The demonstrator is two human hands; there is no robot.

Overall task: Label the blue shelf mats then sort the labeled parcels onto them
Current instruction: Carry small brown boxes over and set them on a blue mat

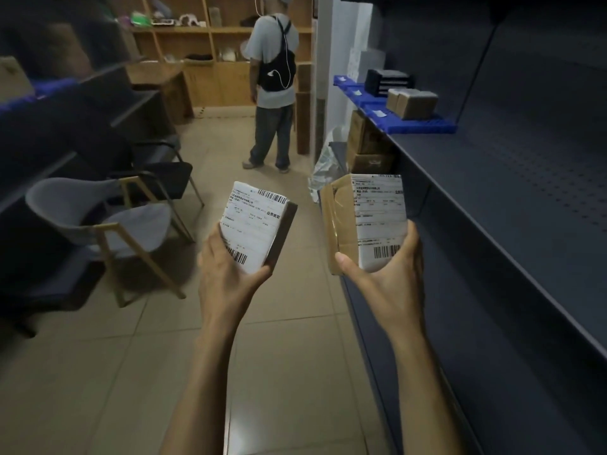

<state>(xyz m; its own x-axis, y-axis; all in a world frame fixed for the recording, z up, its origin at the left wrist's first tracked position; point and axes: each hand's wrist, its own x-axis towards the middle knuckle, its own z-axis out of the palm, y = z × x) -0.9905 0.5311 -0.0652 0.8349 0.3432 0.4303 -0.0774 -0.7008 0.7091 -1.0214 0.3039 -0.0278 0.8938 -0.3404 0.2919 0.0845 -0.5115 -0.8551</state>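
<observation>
- Head view: the person holds up two parcels over a tiled floor (pixel 282 356), one in each hand.
- The left hand (pixel 226 274) holds a small parcel (pixel 259 224) from below. The thumb lies on the near left edge and the fingers curl round the far side. Its white label with barcodes faces up.
- The right hand (pixel 387 277) holds a brown taped parcel (pixel 364 221) from below. The thumb is at the bottom left corner, and the fingers wrap up the right side. It has a white label with a barcode too.
- The two parcels are apart, side by side, with a gap between them.
- On the right is a dark shelf unit (pixel 492 198). Far along it lie blue shelf mats (pixel 423 126) with small white labels on them.
- On the mats sit two brown parcels (pixel 412 103), touching, and a black box (pixel 387 82) behind them.
- Brown cardboard boxes (pixel 368 146) stand on the floor below the mats.
- On the left are a grey chair (pixel 108 221) with wooden legs and a dark chair (pixel 167 169) behind it.
- Another person (pixel 272 83) stands far off by wooden shelves (pixel 216 37), back turned, wearing a black bag.
</observation>
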